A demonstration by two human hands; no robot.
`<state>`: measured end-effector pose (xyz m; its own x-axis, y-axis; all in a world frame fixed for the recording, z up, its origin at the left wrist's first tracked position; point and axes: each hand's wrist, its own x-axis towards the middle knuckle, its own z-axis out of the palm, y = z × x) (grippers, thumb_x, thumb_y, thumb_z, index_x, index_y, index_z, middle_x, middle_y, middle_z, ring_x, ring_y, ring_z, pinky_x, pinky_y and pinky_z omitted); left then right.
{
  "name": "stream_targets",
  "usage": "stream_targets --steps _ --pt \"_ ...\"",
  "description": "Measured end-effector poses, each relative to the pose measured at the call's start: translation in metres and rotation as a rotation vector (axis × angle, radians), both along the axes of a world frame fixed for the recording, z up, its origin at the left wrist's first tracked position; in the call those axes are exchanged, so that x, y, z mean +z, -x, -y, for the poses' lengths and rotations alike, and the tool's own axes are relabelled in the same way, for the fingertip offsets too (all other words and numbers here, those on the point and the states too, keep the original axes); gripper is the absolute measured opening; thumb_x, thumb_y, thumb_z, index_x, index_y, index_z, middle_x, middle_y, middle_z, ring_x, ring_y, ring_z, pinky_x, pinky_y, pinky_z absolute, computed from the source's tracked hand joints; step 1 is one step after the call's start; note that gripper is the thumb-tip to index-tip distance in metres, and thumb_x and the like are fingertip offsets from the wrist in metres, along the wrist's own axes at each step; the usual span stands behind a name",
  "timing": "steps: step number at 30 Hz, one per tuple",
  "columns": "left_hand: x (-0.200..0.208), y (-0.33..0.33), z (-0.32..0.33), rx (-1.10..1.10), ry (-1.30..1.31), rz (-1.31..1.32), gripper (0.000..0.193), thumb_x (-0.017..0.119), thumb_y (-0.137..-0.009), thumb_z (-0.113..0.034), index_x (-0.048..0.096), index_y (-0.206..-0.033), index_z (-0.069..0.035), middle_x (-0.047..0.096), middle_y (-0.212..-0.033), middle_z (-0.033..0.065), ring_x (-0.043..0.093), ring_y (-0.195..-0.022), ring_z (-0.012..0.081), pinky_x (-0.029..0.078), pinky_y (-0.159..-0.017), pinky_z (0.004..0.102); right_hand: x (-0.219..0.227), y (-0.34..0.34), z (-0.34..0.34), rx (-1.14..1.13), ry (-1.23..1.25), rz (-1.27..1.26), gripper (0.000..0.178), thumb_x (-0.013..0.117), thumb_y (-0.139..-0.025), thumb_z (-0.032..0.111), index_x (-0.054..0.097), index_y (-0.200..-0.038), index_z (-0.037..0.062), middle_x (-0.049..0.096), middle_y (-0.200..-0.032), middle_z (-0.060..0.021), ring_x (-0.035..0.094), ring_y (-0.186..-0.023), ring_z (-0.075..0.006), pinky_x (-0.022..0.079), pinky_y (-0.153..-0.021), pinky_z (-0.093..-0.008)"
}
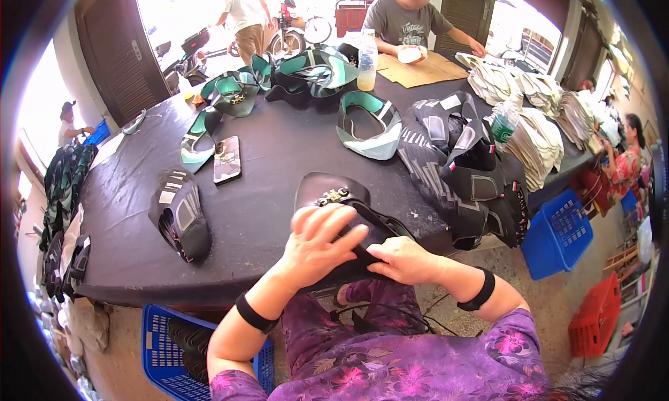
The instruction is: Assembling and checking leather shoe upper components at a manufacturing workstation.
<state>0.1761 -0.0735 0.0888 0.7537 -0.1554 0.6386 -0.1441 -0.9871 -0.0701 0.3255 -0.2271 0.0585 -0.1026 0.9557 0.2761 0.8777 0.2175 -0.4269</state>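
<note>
Spreading the left hand [310, 250], fingers apart, over a curved, smooth black shoe upper [327, 182] with a small gold-coloured ornament [333, 195], just below the frame's centre; pinching its near edge between thumb and forefinger of the right hand [404, 259]; unable to make out any contact beneath the left fingers; nearby on the dark-covered table [279, 143], at centre left, a black-and-grey patterned shoe upper [182, 220] and a phone in a camouflage-patterned case [228, 159]; at upper centre, a teal, white and black shoe upper [382, 142]; right of centre, a heap of black-and-grey shoe uppers [456, 164]; at lower left, a blue perforated plastic basket [155, 349].
</note>
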Motion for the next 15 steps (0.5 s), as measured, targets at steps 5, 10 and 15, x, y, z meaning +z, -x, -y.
stream_targets --steps 5,10,15 --pt "-0.059 0.02 0.008 0.229 1.095 0.365 0.06 0.071 -0.069 -0.03 0.044 -0.116 -0.004 0.043 -0.119 0.0094 0.04 -0.113 0.026 0.033 -0.096 0.0408 -0.002 0.007 -0.002 -0.018 -0.028 -0.149 0.028 0.059 -0.079 0.022 0.05 -0.095 0.0015 0.054 -0.064 -0.0174 0.055 -0.063 -0.0349 0.042 -0.057 -0.0417" --pt "-0.08 0.026 0.008 -0.601 2.319 -0.097 0.044 0.054 -0.085 -0.032 0.045 -0.118 -0.003 0.053 -0.114 0.0114 0.05 -0.107 0.0263 0.039 -0.092 0.0399 0.005 0.021 -0.004 0.078 0.031 -0.399 0.034 0.059 -0.08 0.022 0.048 -0.104 0.0003 0.057 -0.076 -0.0198 0.056 -0.072 -0.0367 0.044 -0.063 -0.0395" --pt "-0.077 0.023 0.015 -0.891 2.604 -0.151 0.045 0.045 -0.089 -0.035 0.044 -0.118 -0.001 0.054 -0.11 0.0165 0.054 -0.1 0.0294 0.043 -0.088 0.0416 -0.003 0.026 -0.002 0.137 0.185 -0.453 0.039 0.056 -0.082 0.021 0.044 -0.113 0.0 0.056 -0.083 -0.0223 0.055 -0.079 -0.0378 0.044 -0.069 -0.0398"
